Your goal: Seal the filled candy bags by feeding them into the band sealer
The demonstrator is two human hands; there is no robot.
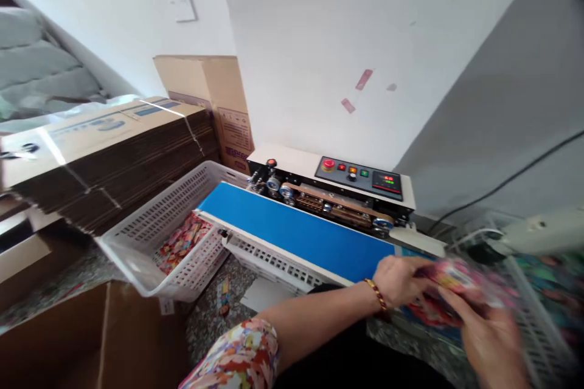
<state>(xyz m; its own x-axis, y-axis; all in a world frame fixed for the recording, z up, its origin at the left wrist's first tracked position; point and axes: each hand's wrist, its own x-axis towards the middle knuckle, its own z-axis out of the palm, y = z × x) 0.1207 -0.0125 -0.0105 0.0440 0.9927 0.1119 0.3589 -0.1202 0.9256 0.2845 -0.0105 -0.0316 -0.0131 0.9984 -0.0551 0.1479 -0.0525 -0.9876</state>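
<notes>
My left hand (396,281), with a beaded bracelet at the wrist, reaches over the right end of a blue conveyor belt (292,228). Its fingers grip a pink, shiny plastic packet (458,275). From the right, my right hand (490,331) grips the same packet, with the thumb along its near side. Motion blurs the packet, so its print and contents cannot be read. Behind the belt stands a band sealing machine (292,161) with a lit control panel (360,177). Below the hands, more red packaging shows, partly covered by the fingers.
A white plastic basket (137,231) of colourful packets (185,240) stands under the belt's left end. Flattened cartons (150,146) are stacked behind it. An open cardboard box (91,334) is at front left. Another basket (531,310) and a black cable (497,185) are at right.
</notes>
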